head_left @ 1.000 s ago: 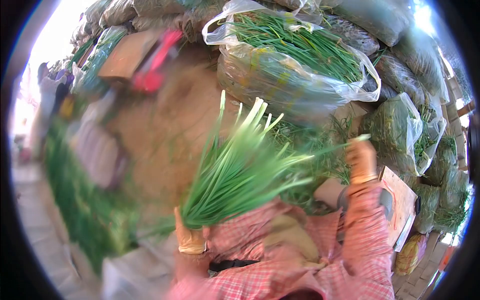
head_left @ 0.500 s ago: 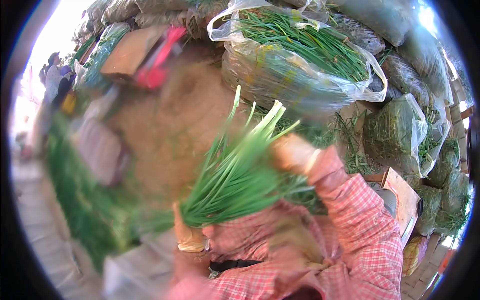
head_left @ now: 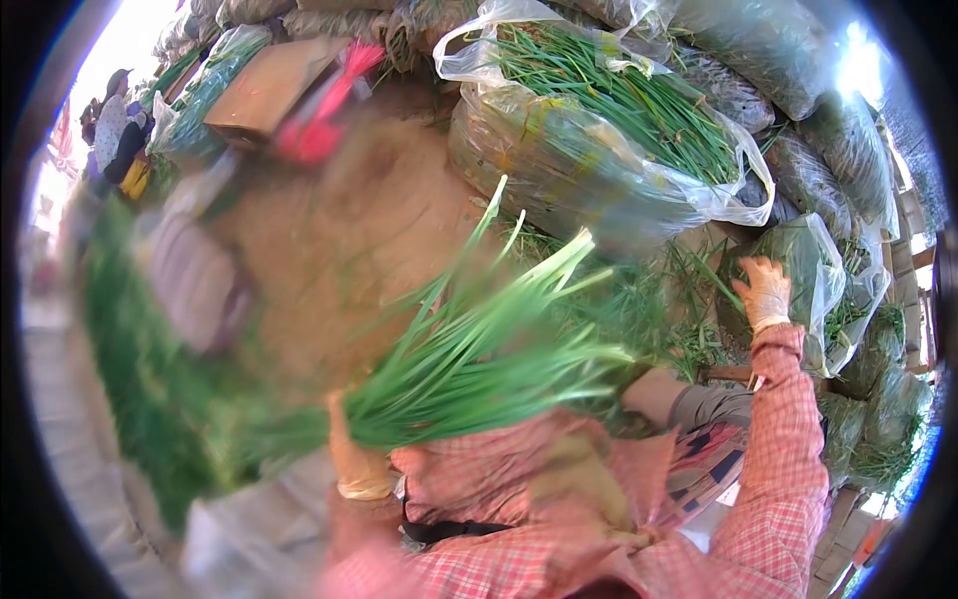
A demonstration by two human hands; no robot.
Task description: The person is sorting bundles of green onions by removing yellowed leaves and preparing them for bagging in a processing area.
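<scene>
My left hand (head_left: 357, 454), in a thin pale glove, is closed round a large bunch of green chives (head_left: 469, 359) at the lower middle. The pale stem ends point up and right, fanned out, and the leaves are blurred by motion. Out to the right, away from the bunch, is my gloved right hand (head_left: 765, 290). Its fingers are curled, and a few loose chive leaves (head_left: 720, 280) show at the fingertips. Behind it sits a filled clear plastic bag (head_left: 798, 245).
A big open plastic bag of chives (head_left: 609, 100) lies ahead. At the upper left are a cardboard box (head_left: 269, 85) and bright pink ties (head_left: 329, 110). More greens (head_left: 140, 349) lie at left. Loose scraps litter the ground (head_left: 689, 299). Another person (head_left: 120, 135) is far left.
My right hand has left the stem end of the bunch and moved right, out beside the filled bags. My left hand still holds the bunch, whose stems have spread wider.
</scene>
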